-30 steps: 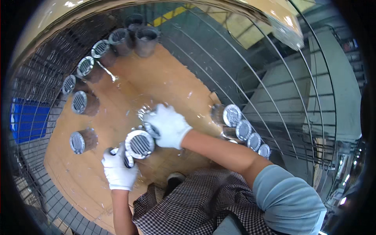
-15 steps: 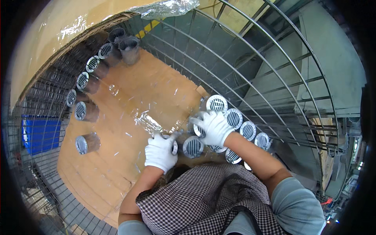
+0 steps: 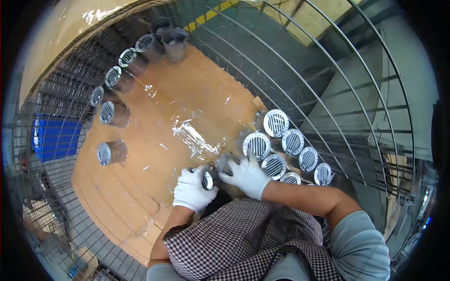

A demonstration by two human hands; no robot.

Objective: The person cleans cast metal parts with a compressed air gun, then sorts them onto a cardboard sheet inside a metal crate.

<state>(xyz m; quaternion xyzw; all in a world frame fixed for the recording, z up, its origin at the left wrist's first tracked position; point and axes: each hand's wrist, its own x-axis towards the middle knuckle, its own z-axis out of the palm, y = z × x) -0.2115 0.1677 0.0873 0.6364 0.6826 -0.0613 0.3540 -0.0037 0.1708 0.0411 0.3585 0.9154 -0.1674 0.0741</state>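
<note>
Slotted cup (image 3: 207, 180), near centre, is in our left hand (image 3: 192, 191); our right hand (image 3: 249, 177) holds a grey cup (image 3: 226, 162) just right. Looks stiff, probably slick; we'd grip the sides.

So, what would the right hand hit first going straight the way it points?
The right hand would probably meet the grey cup right ahead of it; depth is unclear, and they may already touch.
</note>
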